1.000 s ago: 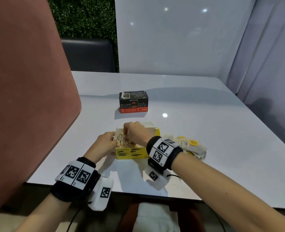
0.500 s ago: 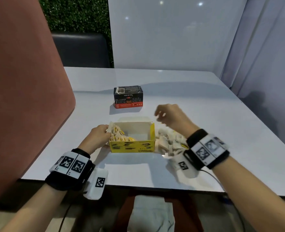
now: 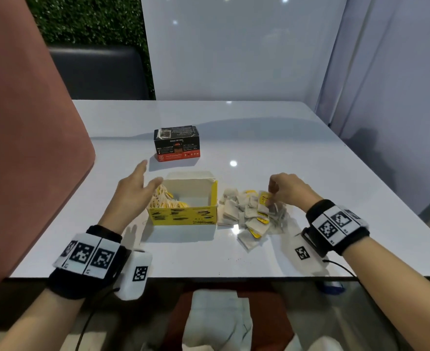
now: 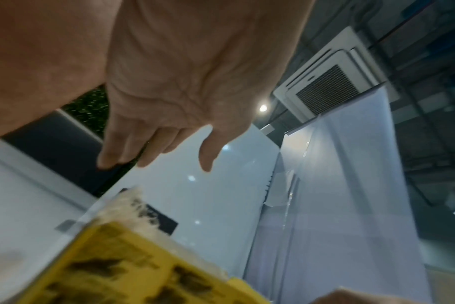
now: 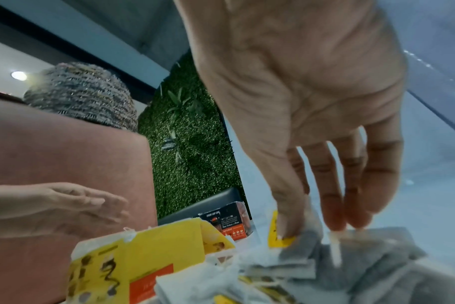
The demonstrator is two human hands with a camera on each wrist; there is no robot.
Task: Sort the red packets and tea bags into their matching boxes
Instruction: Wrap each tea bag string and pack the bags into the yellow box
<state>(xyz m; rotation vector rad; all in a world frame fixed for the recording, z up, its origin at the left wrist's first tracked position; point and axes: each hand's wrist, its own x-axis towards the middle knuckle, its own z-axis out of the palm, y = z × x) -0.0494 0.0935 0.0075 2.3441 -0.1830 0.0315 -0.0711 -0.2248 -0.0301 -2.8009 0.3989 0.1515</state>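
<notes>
An open yellow box [image 3: 183, 217] stands near the table's front edge, with tea bags [image 3: 165, 200] packed into its left end. To its right lies a loose pile of tea bags [image 3: 249, 214] with yellow tags. My right hand [image 3: 272, 196] is on the pile's far side. Its thumb and fingers [image 5: 290, 223] pinch one tea bag by its yellow tag [image 5: 279, 239]. My left hand [image 3: 150, 174] hovers at the box's left end, fingers [image 4: 153, 148] straight and holding nothing. A shut black-and-red box [image 3: 176, 143] stands behind the yellow one.
A pink chair back [image 3: 24, 148] rises close on the left. White partition panels [image 3: 234, 51] close the table's far side and the right. The white table [image 3: 297, 158] runs back behind the boxes. No red packets show.
My right hand left the yellow box, swung right and came down on the loose pile. My left hand let go of the box's left end and opened.
</notes>
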